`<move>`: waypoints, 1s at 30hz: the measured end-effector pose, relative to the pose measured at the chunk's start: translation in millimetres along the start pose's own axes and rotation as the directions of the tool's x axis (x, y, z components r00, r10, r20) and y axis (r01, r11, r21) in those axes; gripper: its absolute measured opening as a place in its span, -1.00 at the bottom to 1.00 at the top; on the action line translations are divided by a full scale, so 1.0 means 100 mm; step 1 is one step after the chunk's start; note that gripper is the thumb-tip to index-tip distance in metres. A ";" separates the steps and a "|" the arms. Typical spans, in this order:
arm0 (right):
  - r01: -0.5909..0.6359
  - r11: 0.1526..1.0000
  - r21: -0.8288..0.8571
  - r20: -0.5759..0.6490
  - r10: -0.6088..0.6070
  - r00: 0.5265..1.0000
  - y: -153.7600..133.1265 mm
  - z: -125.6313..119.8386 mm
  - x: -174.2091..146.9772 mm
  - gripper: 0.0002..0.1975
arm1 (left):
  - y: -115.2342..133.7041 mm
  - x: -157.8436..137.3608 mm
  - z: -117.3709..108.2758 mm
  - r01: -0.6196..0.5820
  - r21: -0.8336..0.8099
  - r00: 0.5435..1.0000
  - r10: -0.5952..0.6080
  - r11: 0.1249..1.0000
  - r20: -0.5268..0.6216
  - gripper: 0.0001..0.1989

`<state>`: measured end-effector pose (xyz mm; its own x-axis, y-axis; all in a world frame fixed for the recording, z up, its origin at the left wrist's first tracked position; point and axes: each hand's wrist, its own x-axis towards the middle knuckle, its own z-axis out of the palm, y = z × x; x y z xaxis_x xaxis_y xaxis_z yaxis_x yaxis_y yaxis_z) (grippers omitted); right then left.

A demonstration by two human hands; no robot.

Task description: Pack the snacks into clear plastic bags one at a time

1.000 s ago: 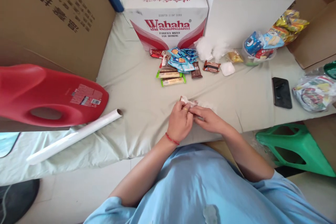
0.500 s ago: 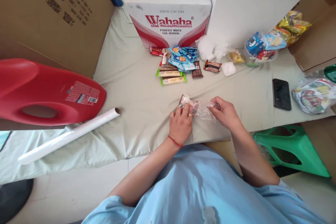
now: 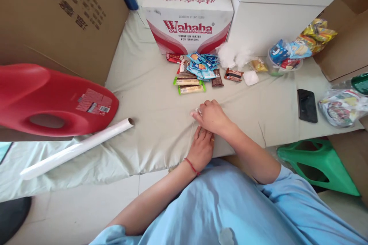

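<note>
Near the front edge of the cloth-covered table, my right hand (image 3: 213,116) is bent over crumpled clear plastic (image 3: 197,111), its thumb and fingers closed on it. Just below, my left hand (image 3: 201,147) has its fingers together and pointing forward. Their tips reach the underside of my right hand, and whatever they press on is hidden. The brown wrapped snack handled earlier cannot be made out beneath the hands. Farther back lie blue snack packets (image 3: 202,66), green-ended bars (image 3: 191,89), a dark brown packet (image 3: 217,78) and a red-brown packet (image 3: 233,74).
A white-and-red water carton (image 3: 189,26) stands behind the snacks. To the left are a red jug (image 3: 97,116) and a white roll (image 3: 77,149). A phone (image 3: 307,105), a tub of snacks (image 3: 284,59) and a green stool (image 3: 330,168) are on the right.
My right hand has moved left, from holding stretched plastic out to the side to lying over my left fingers. My left hand has drawn back slightly, and the brown snack is now covered.
</note>
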<state>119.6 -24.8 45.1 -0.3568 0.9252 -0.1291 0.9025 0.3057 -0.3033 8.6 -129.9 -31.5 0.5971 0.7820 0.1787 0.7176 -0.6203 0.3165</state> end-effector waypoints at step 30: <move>-0.143 0.208 0.968 0.097 0.217 0.971 0.71 0.25 -1.05 -0.48 | -0.03 0.38 -0.31 0.462 -0.885 0.801 -0.457 0.062 0.386 -0.45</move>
<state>215.2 -105.8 13.6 -0.1739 0.9432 -0.2830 0.0056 -0.2864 -0.9581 17.9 -96.7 3.8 0.2885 0.8869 -0.3609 0.0034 0.3760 0.9266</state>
